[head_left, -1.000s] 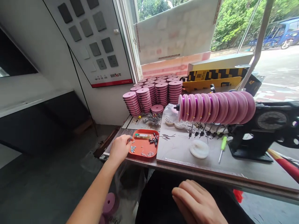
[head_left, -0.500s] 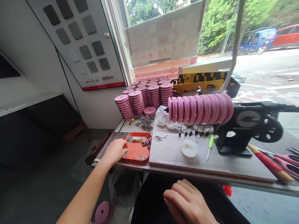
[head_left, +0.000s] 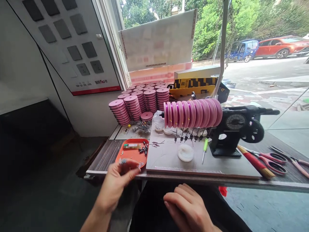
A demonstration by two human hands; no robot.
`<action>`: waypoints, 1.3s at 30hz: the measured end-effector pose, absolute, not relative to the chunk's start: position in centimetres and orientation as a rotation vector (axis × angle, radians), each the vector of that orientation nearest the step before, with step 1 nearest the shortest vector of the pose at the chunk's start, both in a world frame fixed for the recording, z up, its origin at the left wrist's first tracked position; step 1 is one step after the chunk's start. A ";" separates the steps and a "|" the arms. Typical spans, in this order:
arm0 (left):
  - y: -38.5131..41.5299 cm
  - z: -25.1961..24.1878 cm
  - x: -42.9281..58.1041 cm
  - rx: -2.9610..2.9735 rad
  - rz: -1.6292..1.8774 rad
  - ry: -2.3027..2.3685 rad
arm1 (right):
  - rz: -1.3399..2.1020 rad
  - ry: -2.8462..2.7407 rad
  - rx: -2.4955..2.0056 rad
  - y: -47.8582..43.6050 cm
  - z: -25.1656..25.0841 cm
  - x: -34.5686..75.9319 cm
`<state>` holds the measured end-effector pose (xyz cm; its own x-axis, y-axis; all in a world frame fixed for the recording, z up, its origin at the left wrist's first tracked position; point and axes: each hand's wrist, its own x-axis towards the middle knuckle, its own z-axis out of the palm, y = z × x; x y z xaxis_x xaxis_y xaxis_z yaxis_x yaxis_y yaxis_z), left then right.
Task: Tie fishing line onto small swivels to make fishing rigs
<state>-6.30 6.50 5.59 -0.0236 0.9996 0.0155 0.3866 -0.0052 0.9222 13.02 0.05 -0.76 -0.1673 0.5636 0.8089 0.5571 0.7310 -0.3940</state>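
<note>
At the front of the orange tray (head_left: 120, 154), my left hand (head_left: 116, 180) curls with thumb and fingertips close together. Anything between those tips is too small to make out. Small silver parts (head_left: 141, 164) lie by the fingertips, and black fittings (head_left: 144, 148) and a labelled clear tube (head_left: 131, 146) sit farther back in the tray. Over my dark-clothed lap, my right hand (head_left: 187, 204) is closed with its fingers curled under; its inside is hidden. A row of pink spools (head_left: 193, 113) is mounted on a black winding machine (head_left: 227, 146) behind the board.
Stacked pink spools (head_left: 130, 108) stand at the back left. On the board (head_left: 166, 162) are a white disc (head_left: 185, 153) and a green-handled screwdriver (head_left: 205, 148). A red-handled brush (head_left: 256, 161) and scissors (head_left: 272, 162) lie at right. The table's front edge runs before my lap.
My left hand has moved from the tray's left side toward its front edge and nearer to me, turning its thumb side into view. My right hand stays curled over my lap. The view has shifted right.
</note>
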 end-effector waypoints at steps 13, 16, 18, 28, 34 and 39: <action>1.0 0.8 -1.7 0.631 1.188 1.225 | 0.103 -1.821 -0.818 -0.7 -0.7 13.2; 1.0 0.5 -1.6 0.629 1.176 1.220 | 0.076 -1.862 -0.825 -0.9 -0.7 13.1; 0.9 0.4 -1.6 0.631 1.172 1.222 | 0.087 -1.893 -0.837 -0.9 -0.7 13.0; 0.8 0.2 -1.7 0.657 1.155 1.204 | 0.047 -1.941 -0.859 -0.9 -0.6 12.8; 0.8 0.3 -1.6 0.646 1.121 1.199 | 0.070 -1.946 -0.846 -0.8 -0.5 12.8; 0.8 0.2 -1.8 0.651 1.113 1.178 | 0.072 -1.945 -0.839 -0.7 -0.5 12.8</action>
<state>-1.77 0.80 0.16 -0.0117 0.9229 -0.3849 -0.3324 0.3594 0.8719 12.79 -0.75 -0.50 -0.2828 0.5816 0.7627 0.5239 0.7598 -0.3851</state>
